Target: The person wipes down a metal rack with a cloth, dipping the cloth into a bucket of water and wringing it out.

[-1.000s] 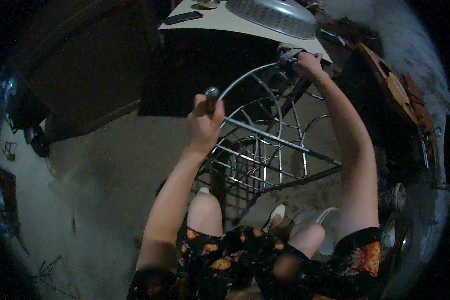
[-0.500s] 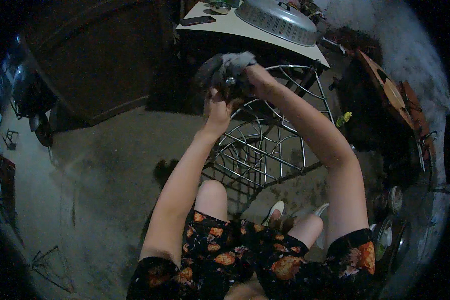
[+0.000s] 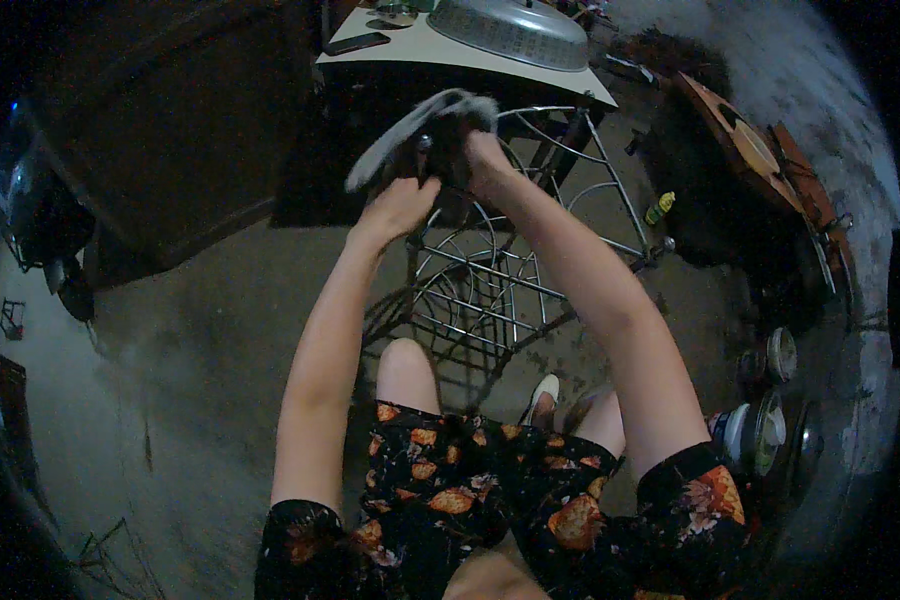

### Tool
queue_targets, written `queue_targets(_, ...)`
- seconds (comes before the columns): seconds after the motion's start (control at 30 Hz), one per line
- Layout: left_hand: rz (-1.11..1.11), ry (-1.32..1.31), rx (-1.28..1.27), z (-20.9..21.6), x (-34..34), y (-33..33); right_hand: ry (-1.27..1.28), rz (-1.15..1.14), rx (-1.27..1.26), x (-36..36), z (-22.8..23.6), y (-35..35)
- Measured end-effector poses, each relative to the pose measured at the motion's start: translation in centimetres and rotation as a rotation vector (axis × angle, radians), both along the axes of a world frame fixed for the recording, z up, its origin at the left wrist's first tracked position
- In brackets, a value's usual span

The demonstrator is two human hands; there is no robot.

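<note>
In front of me stands a rack of shiny metal bars with curved loops [image 3: 510,285], its upper end in shadow behind my hands. My left hand [image 3: 400,207] is closed around that dark upper end, just below a small round metal knob [image 3: 425,143]. A grey cloth [image 3: 410,122] is draped over the end of the rack and looks smeared by motion. My right hand [image 3: 482,155] is closed on the cloth's right part; its fingers are mostly hidden by the cloth and shadow.
Beyond the rack is a white-topped table [image 3: 400,52] bearing a large metal lid [image 3: 515,35] and a phone [image 3: 358,43]. A yellow-green bottle [image 3: 660,208] lies to the right, near a wooden guitar-like object [image 3: 750,145]. Round dishes [image 3: 765,432] stand low on the right.
The cloth has gone from bunched up to stretched out toward the left. Both hands and the rack's upper end sit a little further left in view, as the whole view has shifted.
</note>
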State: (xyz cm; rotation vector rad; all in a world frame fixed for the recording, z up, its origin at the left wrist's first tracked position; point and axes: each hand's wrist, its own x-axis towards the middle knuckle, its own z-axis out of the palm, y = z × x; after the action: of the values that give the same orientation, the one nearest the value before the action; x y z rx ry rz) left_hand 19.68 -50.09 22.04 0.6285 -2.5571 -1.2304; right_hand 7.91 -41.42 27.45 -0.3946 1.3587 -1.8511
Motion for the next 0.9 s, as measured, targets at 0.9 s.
queue_targets(0.9, 0.169, 0.693, -0.001, -3.0, -6.1, 3.6, 1.548, -0.054, 0.837, -22.2, 0.4, 6.0)
